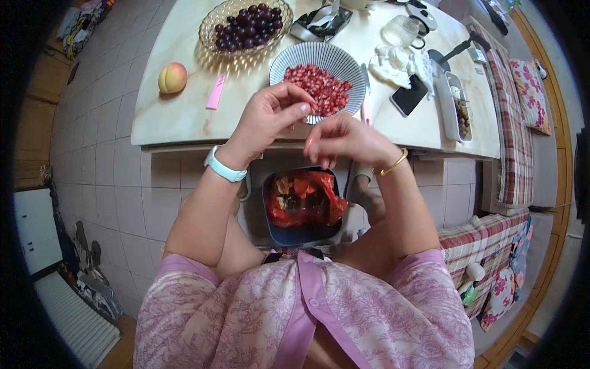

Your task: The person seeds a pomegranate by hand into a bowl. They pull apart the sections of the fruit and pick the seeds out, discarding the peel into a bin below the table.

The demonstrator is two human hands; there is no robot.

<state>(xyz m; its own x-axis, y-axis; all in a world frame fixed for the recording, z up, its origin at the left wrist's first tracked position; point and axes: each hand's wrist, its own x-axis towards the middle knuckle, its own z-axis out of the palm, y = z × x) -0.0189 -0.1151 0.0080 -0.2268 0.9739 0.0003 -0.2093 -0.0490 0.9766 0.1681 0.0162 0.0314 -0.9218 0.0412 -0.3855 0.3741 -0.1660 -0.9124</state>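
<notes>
A blue-and-white striped bowl [281, 64] holds a heap of red pomegranate arils [322, 90] near the table's front edge. My left hand [276, 108], with a light-blue band at the wrist, is over the bowl's near left rim. Its thumb and forefinger come close together; red shows at their tips, but whether they pinch an aril is unclear. My right hand [343, 138], wearing a gold bangle, hangs just in front of the bowl with loosely bent fingers, nothing visible in them. Below, between my legs, stands a dark bin [299, 235] lined with a red plastic bag [332, 193] and containing peels.
On the marble-look table [184, 124] lie a peach [173, 78], a pink strip [215, 91], a knife [366, 99], a phone [409, 95] and crumpled tissue [392, 64]. Grapes [251, 27] fill an amber glass bowl [209, 23]. A glass jug [399, 31] and a white tray [446, 108] stand right.
</notes>
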